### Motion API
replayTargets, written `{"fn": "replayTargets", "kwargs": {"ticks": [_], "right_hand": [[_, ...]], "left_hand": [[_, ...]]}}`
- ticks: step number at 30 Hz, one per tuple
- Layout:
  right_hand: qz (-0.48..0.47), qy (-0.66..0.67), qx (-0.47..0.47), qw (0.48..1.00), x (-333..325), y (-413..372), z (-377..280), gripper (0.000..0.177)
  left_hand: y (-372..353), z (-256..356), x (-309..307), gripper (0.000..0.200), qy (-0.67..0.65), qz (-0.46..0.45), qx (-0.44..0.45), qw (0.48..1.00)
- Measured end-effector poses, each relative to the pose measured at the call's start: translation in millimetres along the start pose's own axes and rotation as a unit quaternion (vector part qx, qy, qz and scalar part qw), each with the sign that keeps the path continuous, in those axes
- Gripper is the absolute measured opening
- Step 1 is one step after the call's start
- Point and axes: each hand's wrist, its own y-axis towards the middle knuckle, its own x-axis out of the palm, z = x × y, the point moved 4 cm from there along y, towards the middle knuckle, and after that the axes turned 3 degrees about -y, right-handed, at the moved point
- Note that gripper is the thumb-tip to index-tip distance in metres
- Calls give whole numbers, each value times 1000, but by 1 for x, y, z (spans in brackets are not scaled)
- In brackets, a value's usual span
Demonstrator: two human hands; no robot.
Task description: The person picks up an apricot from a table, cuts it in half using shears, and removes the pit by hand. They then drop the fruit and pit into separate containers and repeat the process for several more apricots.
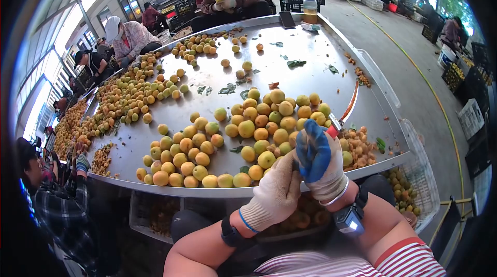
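Observation:
My left hand (277, 191), in a white knit glove, has its fingers closed against my right hand above the table's near edge. Whatever it may hold is hidden. My right hand (318, 160) wears a white glove with a blue coating and is wrapped round a knife (335, 124). The knife has a red handle and a long, curved, orange-brown blade pointing up and away. Whole apricots (259, 121) lie heaped just beyond both hands. Beside my right hand is a pile of orange-brown pieces (361, 147), perhaps cut fruit or pits.
The metal table (305, 77) has a raised rim and scattered leaves. More apricots (124, 93) spread along its left side. A jar (309, 9) and a phone (287, 19) stand at the far end. Crates (422, 173) sit below the near edge. Several people work around.

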Motion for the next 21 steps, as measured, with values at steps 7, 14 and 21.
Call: {"fn": "replayTargets", "kwargs": {"ticks": [7, 14, 21], "right_hand": [[61, 330, 194, 922, 8, 13, -5, 41], [13, 476, 265, 838, 14, 14, 1, 39], [78, 439, 237, 863, 28, 1, 10, 20]], "left_hand": [[4, -1, -7, 43, -179, -59, -117, 975], [1, -26, -3, 46, -418, -120, -277, 857], [3, -26, -1, 46, -181, -90, -159, 966]]}}
